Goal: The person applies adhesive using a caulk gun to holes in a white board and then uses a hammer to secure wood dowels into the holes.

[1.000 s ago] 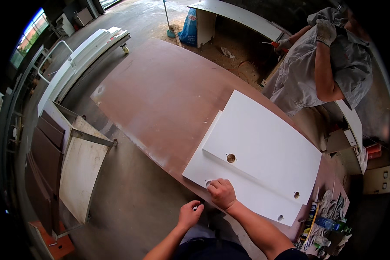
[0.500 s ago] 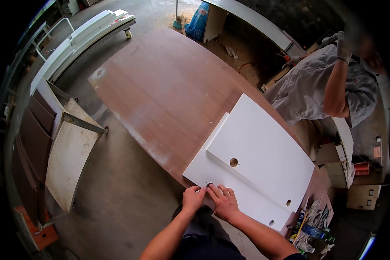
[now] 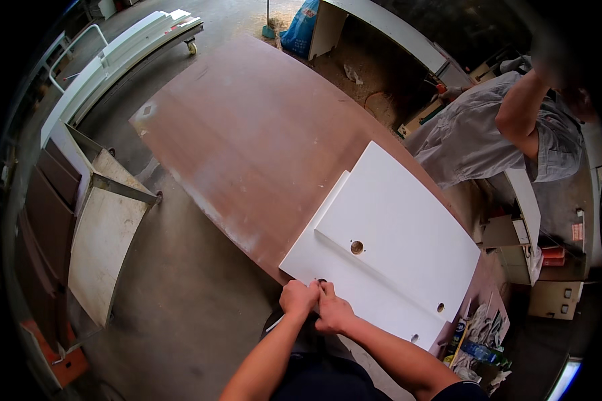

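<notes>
Two white panels lie partly overlapped on a brown tabletop: an upper panel (image 3: 408, 227) with round holes, and a lower panel (image 3: 304, 254) showing along its left side. At the lower panel's near edge, my left hand (image 3: 299, 299) is closed, fingers bunched against my right hand. My right hand (image 3: 333, 312) is curled too, its fingertips at the same edge. Just beyond the fingertips is a small dark round spot (image 3: 322, 281); whether it is a hole or a fitting, I cannot tell. Whatever the fingers grip is hidden.
The brown table (image 3: 247, 127) stretches away to the far left. Bottles and rags (image 3: 478, 347) crowd its right corner. A co-worker in a grey shirt (image 3: 468, 137) stands beyond the right side. Carts with white boards (image 3: 124, 57) and brown panels (image 3: 47, 227) stand left.
My right hand has gone from fingers spread on the panel to curled at its edge. My left hand has moved slightly up and right, against the right one.
</notes>
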Tool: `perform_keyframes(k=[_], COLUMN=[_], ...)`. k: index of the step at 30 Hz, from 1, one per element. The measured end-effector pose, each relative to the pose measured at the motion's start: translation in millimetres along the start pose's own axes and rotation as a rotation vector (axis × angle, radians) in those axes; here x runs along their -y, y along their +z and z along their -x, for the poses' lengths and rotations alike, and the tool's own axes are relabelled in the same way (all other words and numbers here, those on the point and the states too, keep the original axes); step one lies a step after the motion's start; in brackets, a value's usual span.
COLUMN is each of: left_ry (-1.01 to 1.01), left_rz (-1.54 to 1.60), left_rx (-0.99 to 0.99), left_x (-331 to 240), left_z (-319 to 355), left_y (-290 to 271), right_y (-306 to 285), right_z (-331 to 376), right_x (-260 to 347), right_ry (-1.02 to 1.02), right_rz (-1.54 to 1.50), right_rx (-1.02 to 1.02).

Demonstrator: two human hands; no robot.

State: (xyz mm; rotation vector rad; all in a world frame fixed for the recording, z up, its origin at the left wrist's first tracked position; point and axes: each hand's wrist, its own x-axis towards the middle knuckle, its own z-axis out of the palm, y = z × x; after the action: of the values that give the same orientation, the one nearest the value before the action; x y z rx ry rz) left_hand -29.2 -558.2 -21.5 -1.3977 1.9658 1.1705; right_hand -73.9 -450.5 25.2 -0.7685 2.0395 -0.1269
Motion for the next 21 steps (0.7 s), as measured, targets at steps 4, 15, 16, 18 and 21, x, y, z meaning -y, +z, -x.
perform_keyframes(k=[4, 15, 16, 18, 21], left_ry=[0.028, -0.142, -0.134, -0.099, 0.036], left_rz=[0.012, -0.042, -0.054, -0.061, -0.051], left_rx=[0.000, -0.145, -0.174, -0.150, -0.033], left_x=[-1, -5, -11, -18, -7], left_z=[0, -5, -3, 4, -11], left_y=[-5, 11, 13, 21, -2], right_y=[3, 112, 122, 132, 104], right_z=[21, 195, 204, 213, 212], right_x=[-18, -195, -215, -260, -307], right_ry=[-0.160, 0.385, 0.445, 0.533, 0.650], right_rz=[-0.197, -0.719, -0.724, -0.730, -0.763], right_rx=[-0.124, -0.816, -0.902, -1.079, -1.195])
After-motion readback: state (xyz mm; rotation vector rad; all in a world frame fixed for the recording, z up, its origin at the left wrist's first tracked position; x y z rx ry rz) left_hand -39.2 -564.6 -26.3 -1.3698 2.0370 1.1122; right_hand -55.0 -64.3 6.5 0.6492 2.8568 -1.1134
